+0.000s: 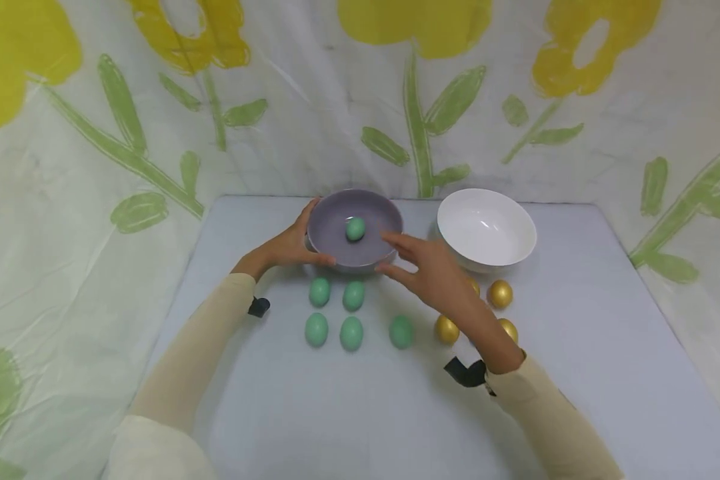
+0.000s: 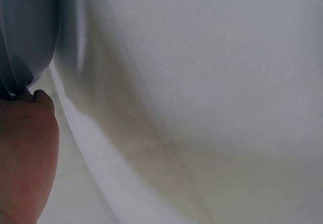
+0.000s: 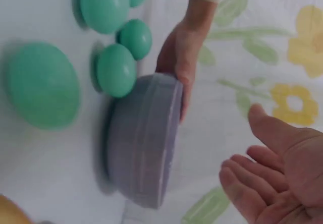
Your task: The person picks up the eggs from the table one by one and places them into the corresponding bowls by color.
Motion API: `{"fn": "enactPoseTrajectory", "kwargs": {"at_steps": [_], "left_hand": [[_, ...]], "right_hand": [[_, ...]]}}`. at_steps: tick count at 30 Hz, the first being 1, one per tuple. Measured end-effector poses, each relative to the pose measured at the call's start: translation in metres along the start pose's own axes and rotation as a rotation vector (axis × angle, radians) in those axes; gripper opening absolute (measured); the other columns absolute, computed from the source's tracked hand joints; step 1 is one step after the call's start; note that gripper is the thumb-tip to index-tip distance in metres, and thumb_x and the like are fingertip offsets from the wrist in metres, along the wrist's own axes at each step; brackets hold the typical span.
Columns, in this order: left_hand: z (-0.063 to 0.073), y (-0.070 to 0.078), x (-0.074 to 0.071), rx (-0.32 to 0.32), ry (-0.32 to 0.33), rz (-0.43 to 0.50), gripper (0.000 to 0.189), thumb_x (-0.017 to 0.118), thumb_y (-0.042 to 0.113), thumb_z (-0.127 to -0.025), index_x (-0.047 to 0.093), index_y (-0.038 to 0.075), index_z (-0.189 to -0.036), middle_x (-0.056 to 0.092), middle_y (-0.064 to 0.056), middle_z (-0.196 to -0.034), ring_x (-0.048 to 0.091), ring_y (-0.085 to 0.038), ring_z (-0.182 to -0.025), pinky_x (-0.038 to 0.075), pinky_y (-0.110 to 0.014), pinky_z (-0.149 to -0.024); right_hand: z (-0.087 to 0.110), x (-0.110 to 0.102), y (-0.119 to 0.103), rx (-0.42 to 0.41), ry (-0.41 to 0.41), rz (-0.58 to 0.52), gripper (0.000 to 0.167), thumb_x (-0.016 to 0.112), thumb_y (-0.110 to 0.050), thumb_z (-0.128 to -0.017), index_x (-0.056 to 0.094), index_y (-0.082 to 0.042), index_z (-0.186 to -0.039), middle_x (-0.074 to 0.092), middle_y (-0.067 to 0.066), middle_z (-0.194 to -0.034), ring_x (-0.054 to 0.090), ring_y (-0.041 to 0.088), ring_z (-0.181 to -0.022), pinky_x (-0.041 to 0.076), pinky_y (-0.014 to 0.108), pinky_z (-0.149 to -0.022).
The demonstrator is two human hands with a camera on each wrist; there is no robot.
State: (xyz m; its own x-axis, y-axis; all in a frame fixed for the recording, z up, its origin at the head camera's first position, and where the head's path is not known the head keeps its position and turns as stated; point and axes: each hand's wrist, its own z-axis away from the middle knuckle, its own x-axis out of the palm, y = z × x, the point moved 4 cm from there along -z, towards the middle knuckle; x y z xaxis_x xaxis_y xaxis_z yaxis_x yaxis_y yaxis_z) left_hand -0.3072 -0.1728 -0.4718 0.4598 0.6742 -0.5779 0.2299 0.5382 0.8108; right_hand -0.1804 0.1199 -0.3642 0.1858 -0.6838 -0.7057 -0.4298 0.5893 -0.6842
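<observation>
- From my station, the green egg [image 1: 355, 229] sits inside the purple bowl [image 1: 369, 250], near the middle of its floor; neither hand touches it.
- Left hand [image 1: 294, 240] has its grip on the bowl's left side, thumb at the near edge, fingers round the far side. I read that as a good steadying hold.
- Right hand [image 1: 429, 270]: grip wide, holding nothing. Thumb stands well away from the fingers; the right wrist view shows them apart from the bowl.
- Egg handling, my guess: light, stiff, slick enough to roll. Plastic or painted wood, I cannot tell; I'd treat it as fragile. Best hold: a soft pinch across the widest part.
- Bowl handling: rigid, likely ceramic or hard plastic, some weight. I'd take it by the rim with fingers under the curved wall, keeping it level so the egg stays put.
- Five loose green eggs [image 1: 351, 333] lie on the counter [image 1: 312, 413]: four in a loose square before the bowl, one off to the right. Same smooth, low-sheen skin.
- Golden eggs [image 1: 501, 293] look metallic and shinier; I count four, some partly behind the right forearm [image 1: 486, 333].
- White bowl [image 1: 486, 233]: glossy, deep, round, right of the purple one.
- Backdrop cloth [image 1: 324, 120]: creased, with painted flowers.
</observation>
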Motion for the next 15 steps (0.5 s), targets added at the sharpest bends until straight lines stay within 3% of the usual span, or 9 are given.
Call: {"fn": "enactPoseTrajectory", "kwargs": {"at_steps": [4, 7, 11, 15], "left_hand": [[-0.001, -0.002, 0.0, 0.008, 0.001, 0.015, 0.141, 0.096, 0.048, -0.075, -0.012, 0.046, -0.166, 0.005, 0.002, -0.177, 0.014, -0.027, -0.161, 0.02, -0.061, -0.126], [-0.003, 0.0, 0.0, 0.031, 0.003, 0.025, 0.141, 0.097, 0.046, -0.075, -0.011, 0.046, -0.166, 0.009, 0.001, -0.176, 0.017, -0.026, -0.16, 0.02, -0.061, -0.126], [-0.005, 0.003, 0.0, 0.042, 0.003, 0.023, 0.141, 0.097, 0.046, -0.074, -0.01, 0.045, -0.167, 0.012, 0.0, -0.175, 0.019, -0.025, -0.159, 0.021, -0.06, -0.126], [-0.002, 0.003, 0.001, 0.019, 0.003, 0.017, 0.143, 0.097, 0.048, -0.074, -0.01, 0.04, -0.168, 0.01, -0.001, -0.176, 0.017, -0.027, -0.16, 0.02, -0.061, -0.126]], "right_hand": [[0.033, 0.016, 0.007, 0.034, -0.066, 0.101, 0.066, 0.082, -0.041, -0.094, 0.06, -0.016, -0.152, 0.062, 0.002, -0.149, 0.071, 0.032, -0.121, 0.057, 0.045, -0.102], [0.052, 0.029, 0.015, 0.084, -0.127, 0.126, 0.07, 0.084, -0.039, -0.092, 0.059, -0.014, -0.152, 0.062, 0.005, -0.15, 0.065, 0.031, -0.13, 0.054, 0.047, -0.106], [0.072, 0.042, 0.023, 0.139, -0.19, 0.154, 0.071, 0.088, -0.033, -0.088, 0.061, -0.012, -0.15, 0.063, 0.004, -0.149, 0.06, 0.027, -0.137, 0.051, 0.045, -0.109], [0.084, 0.05, 0.027, 0.144, -0.199, 0.216, 0.066, 0.091, -0.028, -0.085, 0.065, -0.012, -0.145, 0.067, 0.003, -0.144, 0.066, 0.026, -0.129, 0.055, 0.045, -0.103]]}}
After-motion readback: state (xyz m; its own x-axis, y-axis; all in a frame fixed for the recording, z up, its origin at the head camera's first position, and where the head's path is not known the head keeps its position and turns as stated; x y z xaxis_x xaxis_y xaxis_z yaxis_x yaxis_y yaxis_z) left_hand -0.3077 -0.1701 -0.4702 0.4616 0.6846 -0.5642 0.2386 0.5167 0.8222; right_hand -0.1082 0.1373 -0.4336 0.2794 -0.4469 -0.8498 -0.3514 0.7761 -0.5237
